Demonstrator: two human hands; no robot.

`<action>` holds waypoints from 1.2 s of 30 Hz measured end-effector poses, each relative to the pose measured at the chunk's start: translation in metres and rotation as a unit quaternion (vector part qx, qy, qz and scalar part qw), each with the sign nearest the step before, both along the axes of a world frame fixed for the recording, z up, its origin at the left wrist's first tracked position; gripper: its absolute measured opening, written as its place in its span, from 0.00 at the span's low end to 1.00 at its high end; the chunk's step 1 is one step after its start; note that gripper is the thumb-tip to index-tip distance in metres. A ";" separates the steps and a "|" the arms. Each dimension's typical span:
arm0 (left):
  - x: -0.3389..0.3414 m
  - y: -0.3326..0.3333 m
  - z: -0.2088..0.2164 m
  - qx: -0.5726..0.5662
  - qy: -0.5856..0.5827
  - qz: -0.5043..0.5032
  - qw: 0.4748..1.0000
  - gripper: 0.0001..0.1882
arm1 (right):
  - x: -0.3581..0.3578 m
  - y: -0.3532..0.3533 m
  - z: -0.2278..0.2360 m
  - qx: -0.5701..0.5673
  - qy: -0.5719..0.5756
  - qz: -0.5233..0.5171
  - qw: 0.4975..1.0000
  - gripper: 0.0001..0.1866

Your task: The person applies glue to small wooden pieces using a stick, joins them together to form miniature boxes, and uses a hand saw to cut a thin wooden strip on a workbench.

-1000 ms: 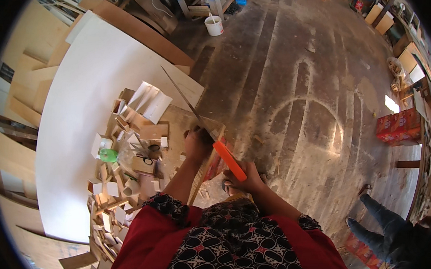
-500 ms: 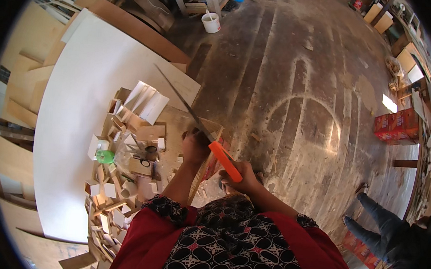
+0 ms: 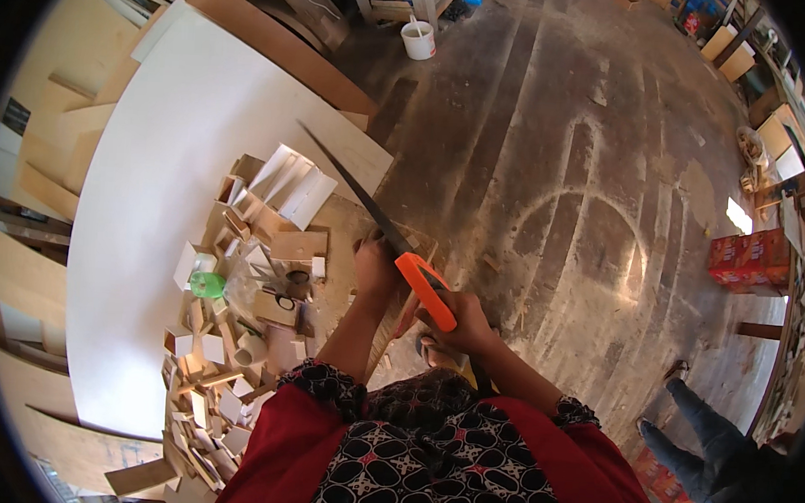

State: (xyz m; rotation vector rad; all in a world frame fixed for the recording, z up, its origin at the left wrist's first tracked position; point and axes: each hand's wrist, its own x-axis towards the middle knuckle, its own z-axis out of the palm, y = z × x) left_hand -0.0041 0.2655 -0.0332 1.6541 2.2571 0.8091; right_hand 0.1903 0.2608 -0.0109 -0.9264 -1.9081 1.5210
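My right hand (image 3: 462, 324) is closed around the orange handle (image 3: 426, 291) of a handsaw. Its long dark blade (image 3: 351, 183) points away to the upper left and crosses over my left hand (image 3: 376, 266). The left hand's fingers are curled at the edge of the low wooden work surface (image 3: 339, 289), partly hidden behind the blade. What they grip there is not visible. Black-handled scissors (image 3: 283, 298) lie on the surface to the left of that hand, by a small white block (image 3: 318, 266).
Many wood offcuts (image 3: 201, 409) heap at the left, with a green-bottomed bottle (image 3: 207, 284) and a white slotted piece (image 3: 292, 186). Beyond lies a large white board (image 3: 151, 184). A white bucket (image 3: 418, 41) stands on the floor ahead. Red cartons (image 3: 750, 259) and another person's legs (image 3: 699, 417) are at the right.
The surroundings have shifted slightly to the right in the picture. Both hands and the saw have moved slightly up and right in the picture. The right hand still grips the handle.
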 end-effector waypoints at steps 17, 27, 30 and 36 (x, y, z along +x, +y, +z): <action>-0.005 0.004 -0.001 -0.006 0.018 -0.063 0.998 0.09 | 0.021 -0.012 0.008 -0.043 -0.044 0.037 0.997 0.08; -0.010 -0.001 -0.013 0.031 0.074 -0.038 0.996 0.09 | 0.097 -0.053 0.006 -0.100 -0.032 0.061 0.993 0.10; -0.007 0.003 -0.013 0.040 0.020 -0.054 0.998 0.09 | 0.039 -0.026 0.001 -0.058 -0.030 0.027 0.998 0.10; -0.007 -0.002 -0.017 0.001 0.031 0.000 1.000 0.07 | 0.073 -0.061 -0.031 0.011 -0.040 0.013 0.999 0.10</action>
